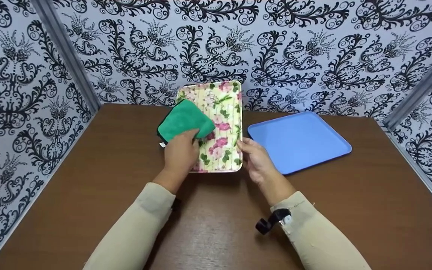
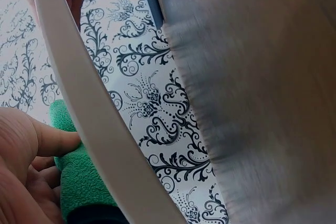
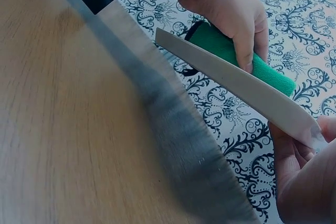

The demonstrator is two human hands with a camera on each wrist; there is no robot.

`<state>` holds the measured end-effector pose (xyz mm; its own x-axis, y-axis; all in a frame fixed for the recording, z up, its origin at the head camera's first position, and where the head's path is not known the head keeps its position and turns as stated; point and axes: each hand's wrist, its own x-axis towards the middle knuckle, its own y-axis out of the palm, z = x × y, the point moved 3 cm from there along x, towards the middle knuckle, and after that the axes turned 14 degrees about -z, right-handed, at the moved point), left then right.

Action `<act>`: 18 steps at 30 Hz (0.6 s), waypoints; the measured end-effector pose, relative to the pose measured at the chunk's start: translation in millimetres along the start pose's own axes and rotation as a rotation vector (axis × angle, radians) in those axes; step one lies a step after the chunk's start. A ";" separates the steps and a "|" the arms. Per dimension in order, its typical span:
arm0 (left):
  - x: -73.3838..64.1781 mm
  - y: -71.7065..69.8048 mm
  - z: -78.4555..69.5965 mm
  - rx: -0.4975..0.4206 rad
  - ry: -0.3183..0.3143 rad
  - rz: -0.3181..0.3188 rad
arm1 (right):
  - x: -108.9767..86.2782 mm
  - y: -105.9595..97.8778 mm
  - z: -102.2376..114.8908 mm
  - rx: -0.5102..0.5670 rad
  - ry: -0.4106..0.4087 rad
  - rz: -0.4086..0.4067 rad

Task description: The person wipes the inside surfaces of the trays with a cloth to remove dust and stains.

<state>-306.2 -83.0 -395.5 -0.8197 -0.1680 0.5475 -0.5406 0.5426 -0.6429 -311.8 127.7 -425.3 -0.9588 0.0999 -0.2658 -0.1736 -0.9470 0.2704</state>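
Observation:
A rectangular floral tray (image 1: 225,112) with a pale rim stands tilted up above the table. My right hand (image 1: 259,161) grips its right edge, thumb on the patterned face. My left hand (image 1: 181,153) holds a green cloth (image 1: 186,120) with a dark border against the tray's left part. Seen edge-on in the left wrist view, the tray's pale side (image 2: 94,114) has the cloth (image 2: 84,177) up against it. In the right wrist view the left thumb and fingers pinch the folded cloth (image 3: 218,45) beside the tray (image 3: 236,85).
A blue tray (image 1: 298,140) lies on the brown table (image 1: 208,225) to the right, close behind my right hand. Patterned black-and-white walls (image 1: 216,41) enclose the back and sides. A black strap (image 1: 272,221) hangs from the right wrist.

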 end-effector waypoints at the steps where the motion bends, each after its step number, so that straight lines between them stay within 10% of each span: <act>1: 0.1 0.5 -1.2 -0.003 -0.001 0.005 | 0.2 0.0 0.3 0.000 -0.002 0.004; 18: -0.7 10.9 -25.9 -0.028 0.027 0.037 | 0.6 -0.4 -1.4 0.030 -0.021 -0.012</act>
<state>-306.6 -55.7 -389.0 -0.8332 -0.1255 0.5385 -0.5046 0.5707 -0.6478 -312.0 127.8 -426.9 -0.9611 0.1183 -0.2495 -0.1917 -0.9362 0.2946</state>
